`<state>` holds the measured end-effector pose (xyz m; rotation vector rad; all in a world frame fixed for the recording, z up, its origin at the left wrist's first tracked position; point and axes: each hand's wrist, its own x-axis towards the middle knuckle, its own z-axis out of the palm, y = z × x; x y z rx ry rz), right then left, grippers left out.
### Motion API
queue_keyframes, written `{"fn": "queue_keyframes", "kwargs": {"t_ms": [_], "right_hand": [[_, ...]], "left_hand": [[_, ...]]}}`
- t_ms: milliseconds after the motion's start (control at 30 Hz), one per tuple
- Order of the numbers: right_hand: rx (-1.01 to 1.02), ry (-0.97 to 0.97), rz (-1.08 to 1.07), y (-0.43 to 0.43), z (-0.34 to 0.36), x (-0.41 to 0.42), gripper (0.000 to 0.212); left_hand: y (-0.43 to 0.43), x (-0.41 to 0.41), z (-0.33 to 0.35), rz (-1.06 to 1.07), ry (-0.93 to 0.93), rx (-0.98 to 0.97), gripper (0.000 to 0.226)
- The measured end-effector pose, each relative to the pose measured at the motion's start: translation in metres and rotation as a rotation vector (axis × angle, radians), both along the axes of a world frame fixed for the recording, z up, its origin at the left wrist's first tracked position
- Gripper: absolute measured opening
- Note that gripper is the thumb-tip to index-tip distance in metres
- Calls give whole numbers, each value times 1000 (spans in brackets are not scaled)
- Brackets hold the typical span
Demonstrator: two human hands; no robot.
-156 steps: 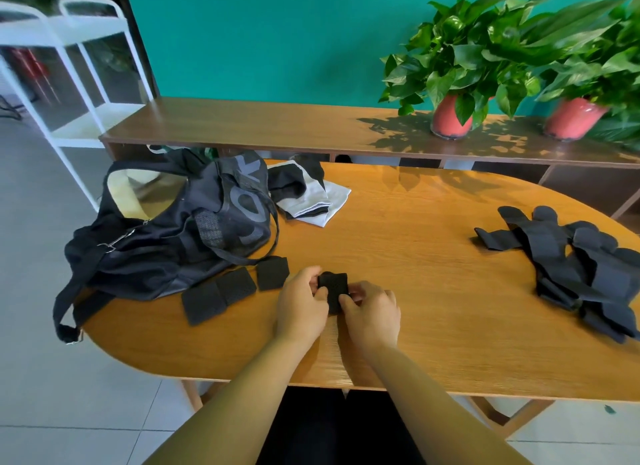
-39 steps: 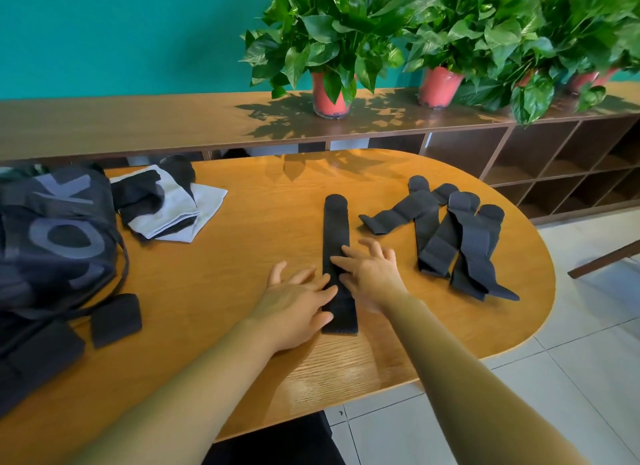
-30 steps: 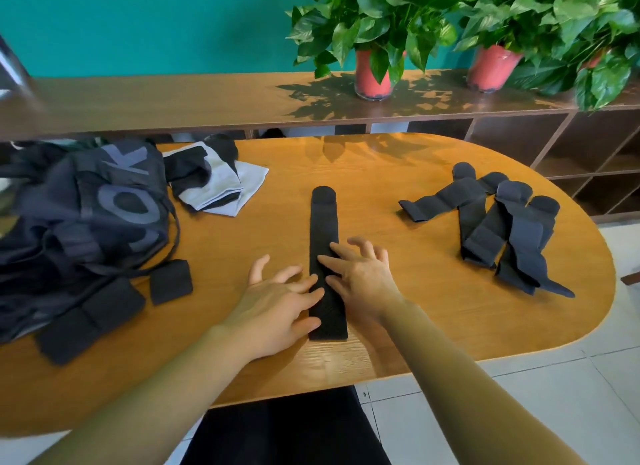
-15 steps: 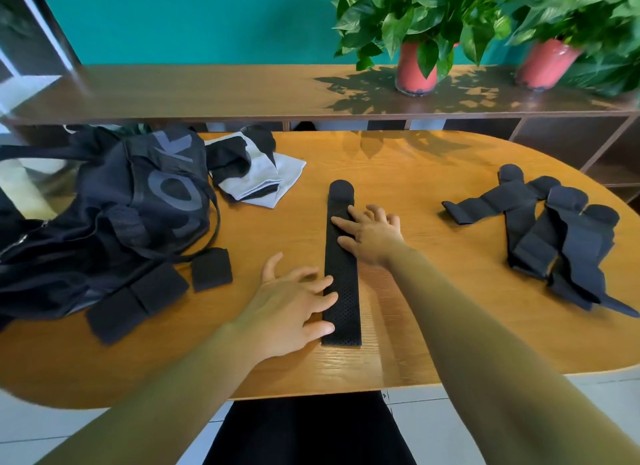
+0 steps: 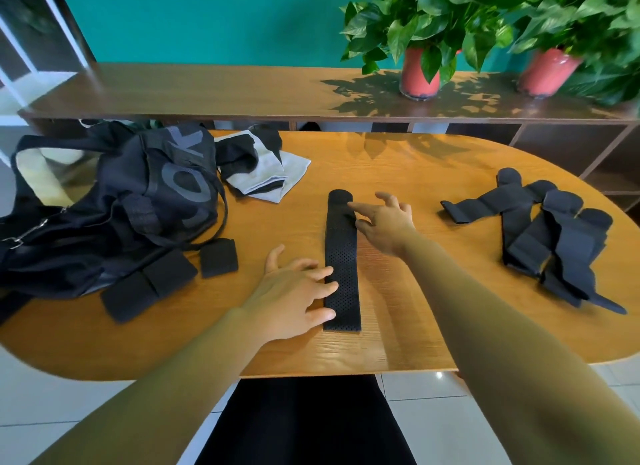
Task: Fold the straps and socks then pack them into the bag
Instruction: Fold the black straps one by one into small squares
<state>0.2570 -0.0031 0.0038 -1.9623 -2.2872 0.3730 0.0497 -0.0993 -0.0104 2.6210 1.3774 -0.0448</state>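
Observation:
A long black perforated strap [image 5: 341,260] lies flat and straight in the middle of the oval wooden table [image 5: 408,340]. My left hand [image 5: 294,295] rests flat on the table with its fingertips on the strap's near left edge. My right hand [image 5: 384,222] reaches over the strap's far end, thumb and forefinger at its right edge, fingers spread. A black bag [image 5: 114,205] sits open at the left. Three folded black straps [image 5: 166,281] lie in front of it. Grey and black socks [image 5: 259,166] lie behind the bag's right side. Several unfolded straps [image 5: 550,236] are piled at the right.
A long wooden shelf unit [image 5: 242,94] runs behind the table, carrying two potted plants [image 5: 422,42] in red pots. A white rack [image 5: 14,83] stands at the far left. Tiled floor shows below the table's near edge.
A folded strap was set down by the bag and a new strap was laid out straight. My right hand has slid along it from the middle to the far end; my left hand stays near.

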Motion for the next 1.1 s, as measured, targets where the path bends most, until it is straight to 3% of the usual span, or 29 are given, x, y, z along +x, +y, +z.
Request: {"fn": "queue_keyframes", "kwargs": {"t_ms": [100,200,267,400,533,667,800,1000,1100], "right_hand": [[39,128,37,-34,6,3,43],[101,237,112,-77,6,1,44],[91,326,124,-103,2,1,47],[-73,471,46,-136,-13,5,62],[-82,453,19,-148,-27,2,67],[30,502,-18,-148,-29,-2,49],[177,622,-198,-140,-35,-12,25],[282,664,-390,-126,-40,-28,14],[329,669,-446,-123,-41,-33,14]], "left_hand": [[-1,0,-1,16,-83,-8,48],[-5,0,0,48,-286,87,42],[-9,-3,0,38,-358,121,49],[-24,-7,0,-12,-267,11,71],[-30,-2,-7,123,-300,13,63],[-30,5,-19,215,-463,171,44],[-22,16,-32,393,-599,293,25],[-11,34,-26,635,-529,276,29],[-6,36,-24,661,-472,242,30]]}}
